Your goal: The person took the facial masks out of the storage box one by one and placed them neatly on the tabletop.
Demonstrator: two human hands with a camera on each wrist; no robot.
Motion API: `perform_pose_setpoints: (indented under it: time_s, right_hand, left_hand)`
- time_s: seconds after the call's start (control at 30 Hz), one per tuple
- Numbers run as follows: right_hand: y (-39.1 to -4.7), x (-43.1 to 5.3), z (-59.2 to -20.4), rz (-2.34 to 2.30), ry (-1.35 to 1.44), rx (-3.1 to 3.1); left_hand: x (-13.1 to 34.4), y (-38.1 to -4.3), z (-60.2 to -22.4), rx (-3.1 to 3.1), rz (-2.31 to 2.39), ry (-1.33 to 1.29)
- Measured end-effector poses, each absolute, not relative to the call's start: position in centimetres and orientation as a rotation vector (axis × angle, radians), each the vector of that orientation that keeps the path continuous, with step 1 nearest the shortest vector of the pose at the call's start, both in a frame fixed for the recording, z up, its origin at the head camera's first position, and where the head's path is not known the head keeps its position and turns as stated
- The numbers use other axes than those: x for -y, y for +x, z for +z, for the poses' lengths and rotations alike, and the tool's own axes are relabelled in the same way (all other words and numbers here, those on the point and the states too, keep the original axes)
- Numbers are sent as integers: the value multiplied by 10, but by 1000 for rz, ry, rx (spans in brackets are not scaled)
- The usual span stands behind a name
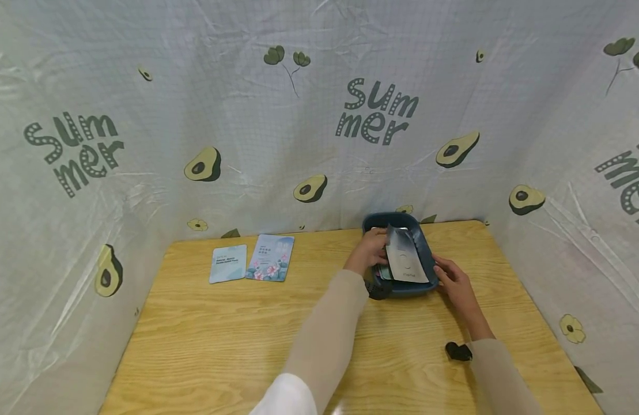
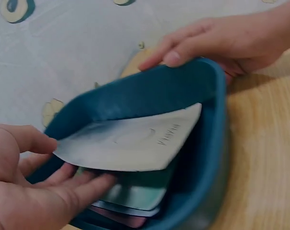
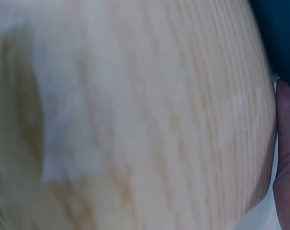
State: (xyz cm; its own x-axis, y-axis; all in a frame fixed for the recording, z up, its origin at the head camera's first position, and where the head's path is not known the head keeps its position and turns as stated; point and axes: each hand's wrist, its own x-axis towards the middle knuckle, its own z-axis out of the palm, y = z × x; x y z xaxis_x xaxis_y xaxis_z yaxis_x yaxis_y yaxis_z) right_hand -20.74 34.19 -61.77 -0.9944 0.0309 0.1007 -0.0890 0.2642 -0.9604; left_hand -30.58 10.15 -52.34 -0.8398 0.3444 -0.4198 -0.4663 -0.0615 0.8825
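My left hand reaches into a dark blue plastic basin at the back right of the table. Between thumb and fingers it pinches the edge of a white-and-grey facial mask packet, tilted over the others. Under it in the left wrist view lie a green packet and a pink one, partly hidden by the fingers. My right hand touches the basin's right side, thumb tip at the rim. In the right wrist view its fingers lie straight near the basin wall.
Toward the table's back left lie a pale blue packet and a blue flowered packet, side by side. Behind the wooden table hangs a white curtain printed with avocados, close to the basin. A black strap shows at my right wrist.
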Motion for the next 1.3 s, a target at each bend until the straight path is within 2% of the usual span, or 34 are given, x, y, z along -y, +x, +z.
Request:
perform_pose_setpoints:
  time_s: [0.37,0.8,1.3]
  right_hand:
    - [-207,-340,-616,1853,75,2411]
    - [-204,-337,-612,1825,11,2449]
    - [-208,-339,-613,1810,4,2441]
  left_hand:
    - [-107,-300,-530,-1821,2001,29]
    - [-114,-297,-540,-1877,1966,6]
    - [-89,-301,-537,-1860,2053,1]
